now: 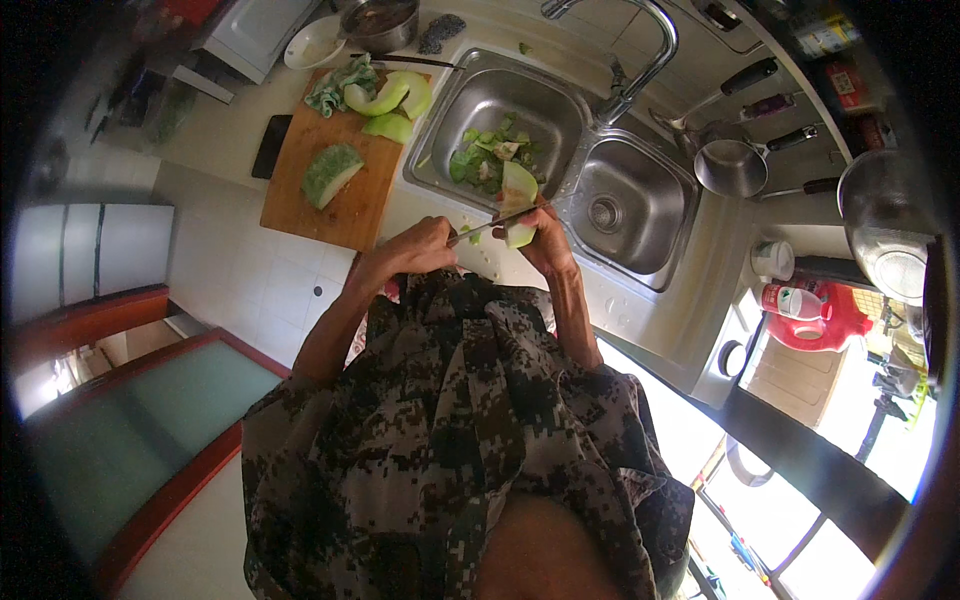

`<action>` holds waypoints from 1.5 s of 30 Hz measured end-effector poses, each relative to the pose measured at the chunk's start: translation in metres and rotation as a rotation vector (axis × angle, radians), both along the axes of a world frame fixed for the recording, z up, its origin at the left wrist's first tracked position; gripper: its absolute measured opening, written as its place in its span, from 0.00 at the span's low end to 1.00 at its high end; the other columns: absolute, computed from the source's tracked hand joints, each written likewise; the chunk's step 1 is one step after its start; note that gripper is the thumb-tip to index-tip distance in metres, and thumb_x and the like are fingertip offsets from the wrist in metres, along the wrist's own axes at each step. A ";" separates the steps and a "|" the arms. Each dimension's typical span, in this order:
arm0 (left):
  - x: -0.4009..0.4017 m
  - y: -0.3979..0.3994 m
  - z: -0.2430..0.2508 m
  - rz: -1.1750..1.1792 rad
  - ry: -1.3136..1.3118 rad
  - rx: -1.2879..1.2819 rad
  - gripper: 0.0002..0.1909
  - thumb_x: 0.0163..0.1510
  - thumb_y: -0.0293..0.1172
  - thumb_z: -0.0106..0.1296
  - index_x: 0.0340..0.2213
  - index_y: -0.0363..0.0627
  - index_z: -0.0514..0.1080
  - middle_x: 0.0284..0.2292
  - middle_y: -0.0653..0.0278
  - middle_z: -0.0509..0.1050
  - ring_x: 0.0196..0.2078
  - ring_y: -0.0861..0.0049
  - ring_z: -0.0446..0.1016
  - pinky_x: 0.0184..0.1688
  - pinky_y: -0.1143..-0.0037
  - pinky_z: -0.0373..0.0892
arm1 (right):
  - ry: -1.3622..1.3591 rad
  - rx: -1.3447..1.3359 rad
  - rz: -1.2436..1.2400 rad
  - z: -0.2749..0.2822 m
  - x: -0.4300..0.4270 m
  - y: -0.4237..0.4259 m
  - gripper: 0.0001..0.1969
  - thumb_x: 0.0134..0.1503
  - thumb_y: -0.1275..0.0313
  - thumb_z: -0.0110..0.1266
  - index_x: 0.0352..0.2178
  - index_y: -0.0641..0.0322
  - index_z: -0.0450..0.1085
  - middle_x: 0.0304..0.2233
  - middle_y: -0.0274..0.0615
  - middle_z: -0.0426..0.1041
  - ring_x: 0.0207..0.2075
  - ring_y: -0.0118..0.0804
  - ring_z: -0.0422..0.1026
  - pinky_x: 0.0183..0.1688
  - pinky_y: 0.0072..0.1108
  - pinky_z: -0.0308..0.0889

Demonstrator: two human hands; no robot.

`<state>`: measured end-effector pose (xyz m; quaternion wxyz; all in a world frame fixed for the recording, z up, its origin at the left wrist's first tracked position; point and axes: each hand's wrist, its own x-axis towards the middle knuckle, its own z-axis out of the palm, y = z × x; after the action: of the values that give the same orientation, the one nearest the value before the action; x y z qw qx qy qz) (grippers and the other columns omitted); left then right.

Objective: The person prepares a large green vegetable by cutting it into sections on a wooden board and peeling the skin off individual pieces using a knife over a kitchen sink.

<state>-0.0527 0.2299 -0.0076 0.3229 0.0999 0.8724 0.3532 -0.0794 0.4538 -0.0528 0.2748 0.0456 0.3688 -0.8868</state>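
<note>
My left hand is closed on the handle of a kitchen knife. The blade runs to the right across a pale green melon wedge, probably winter melon. My right hand grips this wedge near the front edge of the larger sink basin. Green peelings and scraps lie in the basin below. On the wooden cutting board to the left rests an unpeeled melon chunk. Several pale green melon slices lie behind it, beside a crumpled green cloth.
A chrome faucet arches over the sink, with a smaller basin at right. Ladles and a small saucepan hang on the wall. A metal pot and white bowl stand behind the board. A red jug is at right.
</note>
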 end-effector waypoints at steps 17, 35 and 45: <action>-0.013 0.041 0.018 0.458 0.084 0.477 0.20 0.45 0.42 0.62 0.27 0.34 0.74 0.17 0.65 0.71 0.19 0.82 0.68 0.21 0.76 0.64 | 0.335 0.412 0.090 0.027 0.007 -0.009 0.48 0.38 0.79 0.61 0.60 0.59 0.42 0.52 0.49 0.57 0.52 0.45 0.61 0.53 0.30 0.61; -0.020 0.042 -0.008 0.671 -0.151 0.819 0.07 0.48 0.29 0.55 0.23 0.39 0.69 0.18 0.68 0.68 0.13 0.85 0.60 0.15 0.80 0.57 | 0.920 1.074 -0.017 0.036 0.004 -0.023 0.50 0.36 0.80 0.63 0.59 0.63 0.41 0.52 0.59 0.48 0.54 0.62 0.52 0.56 0.41 0.58; -0.021 0.060 -0.007 0.789 -0.103 0.671 0.05 0.41 0.24 0.53 0.24 0.35 0.71 0.20 0.69 0.70 0.19 0.85 0.66 0.18 0.79 0.59 | 0.791 1.045 0.007 0.021 0.011 -0.020 0.52 0.35 0.77 0.65 0.59 0.64 0.40 0.54 0.59 0.46 0.56 0.61 0.49 0.58 0.39 0.53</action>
<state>-0.0734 0.2895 -0.0144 0.1579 -0.1558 0.6655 0.7127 -0.0684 0.4340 -0.0320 0.0630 -0.1579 0.8246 -0.5396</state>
